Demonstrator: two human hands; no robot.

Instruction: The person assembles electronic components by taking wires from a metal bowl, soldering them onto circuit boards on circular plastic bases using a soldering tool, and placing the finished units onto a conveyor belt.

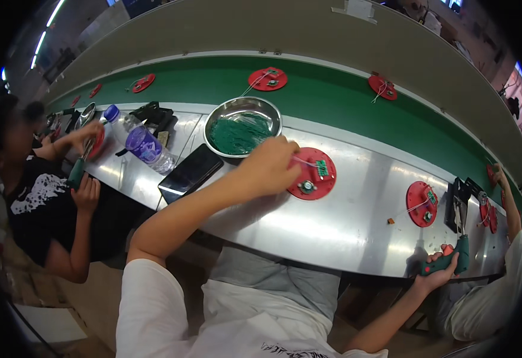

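My left hand (pixel 273 166) is closed at the left edge of a red round disc (pixel 322 186) on the metal bench, its fingertips partly hidden. The disc carries a small green circuit board (pixel 322 167), a round silvery part (pixel 307 187) and thin white wires. My right hand (pixel 443 261) grips a green cordless screwdriver (pixel 462 253) by its handle at the bench's front edge, its shaft pointing up and away. Between my hands lies a second red disc (pixel 416 204) with a board and wires. Beyond my left hand stands a steel bowl (pixel 208 142) holding a dark green heap.
Left of the bowl lie a black phone (pixel 190 173) and a plastic bottle (pixel 144 143). Red discs (pixel 268 79) rest on the green belt (pixel 326 89) behind. A black holder (pixel 455 206) is near the screwdriver. Co-workers sit at left (pixel 40 209) and right (pixel 490 298).
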